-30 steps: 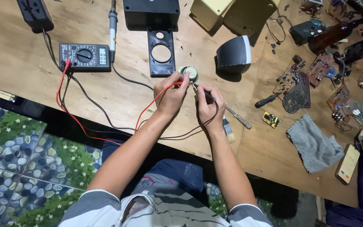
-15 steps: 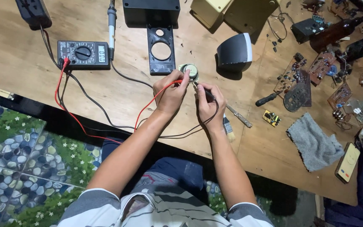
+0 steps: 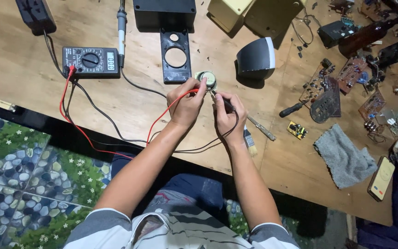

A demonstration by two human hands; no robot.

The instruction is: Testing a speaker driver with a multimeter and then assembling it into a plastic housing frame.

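We press our left hand (image 3: 186, 105) and right hand (image 3: 228, 115) together over the small round speaker driver with a pale cone (image 3: 207, 79), which lies on the wooden worktop (image 3: 116, 106) just below the black speaker faceplate with two round holes (image 3: 176, 55). Our left fingers pinch the red test probe (image 3: 190, 91) against the driver's edge; our right fingers are clenched on the black test probe (image 3: 222, 102), its tip touching the driver. Both leads run to the black digital multimeter (image 3: 91, 61) at left. We judge a probe tip could slip off its small contact, since the light driver is unclamped and the taut leads may tug it.
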